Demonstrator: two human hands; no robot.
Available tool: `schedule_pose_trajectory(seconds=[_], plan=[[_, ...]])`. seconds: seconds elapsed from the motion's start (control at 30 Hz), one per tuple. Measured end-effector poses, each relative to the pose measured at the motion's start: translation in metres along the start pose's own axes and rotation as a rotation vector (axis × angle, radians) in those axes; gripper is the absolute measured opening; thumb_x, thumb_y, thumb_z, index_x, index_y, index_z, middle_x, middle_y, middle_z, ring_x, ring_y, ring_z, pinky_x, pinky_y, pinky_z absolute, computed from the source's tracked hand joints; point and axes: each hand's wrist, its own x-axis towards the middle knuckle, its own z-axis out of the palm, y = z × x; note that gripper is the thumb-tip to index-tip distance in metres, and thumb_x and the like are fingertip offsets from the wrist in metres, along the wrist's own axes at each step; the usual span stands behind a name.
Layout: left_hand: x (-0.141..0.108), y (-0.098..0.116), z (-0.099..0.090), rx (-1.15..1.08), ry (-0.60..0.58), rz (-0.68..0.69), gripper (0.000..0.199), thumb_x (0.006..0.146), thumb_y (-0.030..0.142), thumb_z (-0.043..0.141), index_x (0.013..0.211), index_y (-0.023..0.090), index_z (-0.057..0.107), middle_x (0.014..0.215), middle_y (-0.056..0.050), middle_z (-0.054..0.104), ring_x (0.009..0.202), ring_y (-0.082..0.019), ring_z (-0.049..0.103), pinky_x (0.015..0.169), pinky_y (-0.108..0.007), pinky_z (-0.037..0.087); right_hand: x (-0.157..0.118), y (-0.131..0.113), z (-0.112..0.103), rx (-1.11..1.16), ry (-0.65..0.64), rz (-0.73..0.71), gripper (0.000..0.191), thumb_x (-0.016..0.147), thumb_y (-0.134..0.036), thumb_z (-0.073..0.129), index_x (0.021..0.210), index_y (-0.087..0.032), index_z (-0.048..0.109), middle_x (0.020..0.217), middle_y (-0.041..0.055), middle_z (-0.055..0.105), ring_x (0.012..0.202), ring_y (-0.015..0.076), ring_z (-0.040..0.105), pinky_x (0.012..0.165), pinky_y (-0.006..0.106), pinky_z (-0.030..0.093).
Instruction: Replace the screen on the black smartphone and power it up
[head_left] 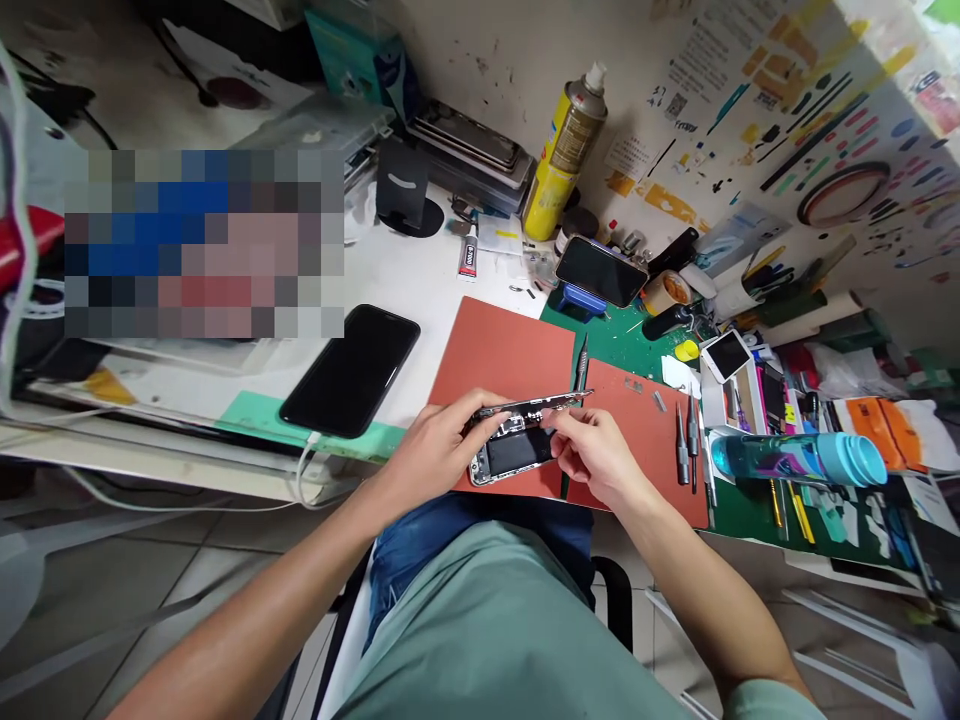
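Green shirt (495, 630) foremost; phone (517, 453) (opened) between left hand (448, 436) and right hand (594, 450).

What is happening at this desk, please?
A seated person holds an opened phone over a reddish mat. The left hand grips one end; the right hand is at the other, though whether it pinches anything is unclear. Slim tools lie to the right, a black phone with a white cable to the left.

Bright desk (420, 272), dim flr (176, 560), wide-angle distort. @ edges, pixelated patch (204, 244) L
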Motion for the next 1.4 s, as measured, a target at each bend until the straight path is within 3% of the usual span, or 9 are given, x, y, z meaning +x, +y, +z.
schedule_pose_trajectory(seconds=[0.17, 0.6, 1.4], plan=[[-0.001, 0.000, -0.001, 0.026, 0.010, 0.038, 0.020, 0.111, 0.037, 0.055, 0.117, 0.026, 0.071, 0.099, 0.004, 0.080, 0.075, -0.012, 0.072, 0.072, -0.021, 0.049, 0.000, -0.001, 0.006, 0.019, 0.012, 0.001, 0.041, 0.067, -0.049, 0.087, 0.064, -0.020, 0.058, 0.056, -0.0029, 0.060, 0.033, 0.0056, 0.041, 0.033, 0.021, 0.014], [0.000, -0.003, -0.003, 0.017, -0.007, 0.051, 0.019, 0.112, 0.032, 0.053, 0.121, 0.026, 0.069, 0.107, 0.003, 0.081, 0.085, -0.014, 0.076, 0.078, -0.021, 0.052, 0.005, 0.000, 0.017, 0.046, 0.097, 0.006, 0.036, 0.059, -0.045, 0.087, 0.072, -0.018, 0.067, 0.051, -0.0061, 0.057, 0.031, 0.0056, 0.038, 0.032, 0.021, 0.013], [0.004, -0.003, -0.007, -0.032, -0.033, -0.002, 0.022, 0.111, 0.036, 0.054, 0.120, 0.027, 0.072, 0.104, 0.003, 0.082, 0.084, -0.015, 0.077, 0.085, -0.022, 0.057, 0.005, 0.003, 0.028, -0.037, 0.210, -0.020, 0.040, 0.063, -0.049, 0.090, 0.071, -0.019, 0.065, 0.050, -0.0056, 0.057, 0.032, 0.0062, 0.041, 0.035, 0.022, 0.020]])
